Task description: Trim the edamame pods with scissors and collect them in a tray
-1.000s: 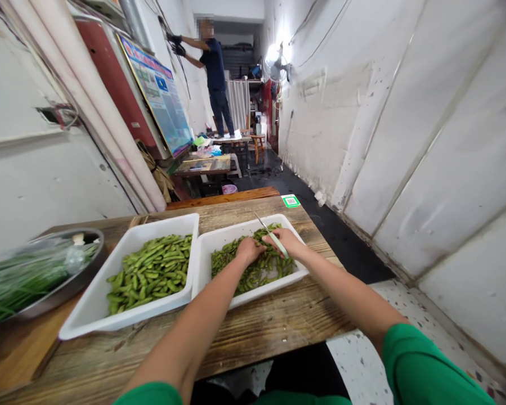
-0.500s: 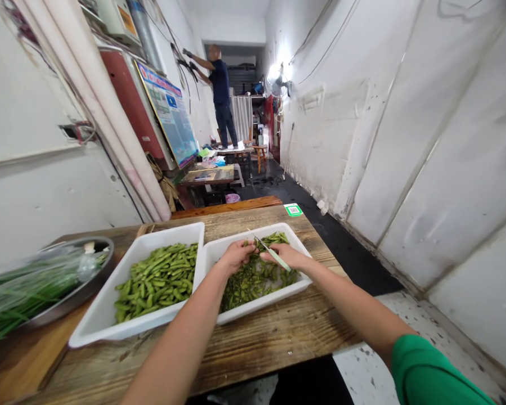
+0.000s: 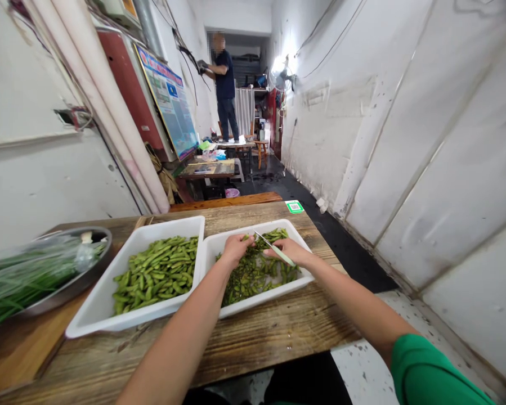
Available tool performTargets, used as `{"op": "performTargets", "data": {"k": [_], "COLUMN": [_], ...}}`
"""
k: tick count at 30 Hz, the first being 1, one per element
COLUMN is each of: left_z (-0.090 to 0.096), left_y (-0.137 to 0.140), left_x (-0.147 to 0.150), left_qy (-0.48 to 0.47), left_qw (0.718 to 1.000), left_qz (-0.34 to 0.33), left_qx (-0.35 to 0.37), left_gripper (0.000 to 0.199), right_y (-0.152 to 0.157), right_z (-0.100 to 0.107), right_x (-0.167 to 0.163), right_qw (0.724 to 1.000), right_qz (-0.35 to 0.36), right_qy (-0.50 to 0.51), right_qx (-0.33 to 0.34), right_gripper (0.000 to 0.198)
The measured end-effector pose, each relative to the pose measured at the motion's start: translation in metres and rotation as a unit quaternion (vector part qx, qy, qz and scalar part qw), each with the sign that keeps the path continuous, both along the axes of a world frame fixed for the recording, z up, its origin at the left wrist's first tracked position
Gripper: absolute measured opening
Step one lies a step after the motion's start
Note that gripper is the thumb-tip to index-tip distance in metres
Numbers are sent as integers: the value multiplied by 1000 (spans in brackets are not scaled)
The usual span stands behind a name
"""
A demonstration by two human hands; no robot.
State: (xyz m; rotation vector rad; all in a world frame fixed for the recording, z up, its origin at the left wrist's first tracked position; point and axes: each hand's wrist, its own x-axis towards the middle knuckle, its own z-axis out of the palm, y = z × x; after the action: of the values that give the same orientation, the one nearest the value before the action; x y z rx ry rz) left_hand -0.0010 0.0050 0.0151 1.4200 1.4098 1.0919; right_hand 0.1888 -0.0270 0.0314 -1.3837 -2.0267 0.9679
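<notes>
Holding a blade point(image 3: 283, 256) by its pale green handle, a wearer's right hand point(image 3: 294, 253) works over the right tray point(image 3: 269, 295) in the head view I follow from afar. The metal tip points up and left, toward the left hand point(image 3: 236, 247), whose fingers are drawn together just beside it; I cannot tell whether they pinch a pod. Small green pods point(image 3: 250, 278) lie loose in that tray, below both hands. Just beside it on the worn wooden desk point(image 3: 269, 337), I see the left tray point(image 3: 104, 324), also white, with a heap of plumper pods point(image 3: 155, 270). A metal bowl point(image 3: 69, 295) of bagged greens point(image 3: 28, 281) stands at far left, and a green-and-white card point(image 3: 295, 207) lies by the far right corner. In the background, a co-worker point(image 3: 225, 84) in dark clothes stands raised, gloved hands beside black cables point(image 3: 187, 53) along the wall.
</notes>
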Motion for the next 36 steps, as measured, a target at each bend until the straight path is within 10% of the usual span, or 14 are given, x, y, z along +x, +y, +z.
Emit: {"op": "performTargets", "data": {"k": [16,26,36], "left_z": [5,14,23], "left_y": [-10,-4,-2], "left_x": [-6,-8,1], "left_qy": [114,-143,-342], "left_qw": [967,962,924], "left_qz": [-99,-62,4], "left_qx": [-204,-224,-174], "left_gripper": [19,21,7], "right_y": [-4,-2,2], "right_z": [-6,-5,-8], "right_x": [4,3,-3], "right_qw": [976,980,934], "right_qz": [83,56,79], "right_qy": [-4,90,197], "right_qx": [-200,-170,-286], "right_gripper": [42,43,43]}}
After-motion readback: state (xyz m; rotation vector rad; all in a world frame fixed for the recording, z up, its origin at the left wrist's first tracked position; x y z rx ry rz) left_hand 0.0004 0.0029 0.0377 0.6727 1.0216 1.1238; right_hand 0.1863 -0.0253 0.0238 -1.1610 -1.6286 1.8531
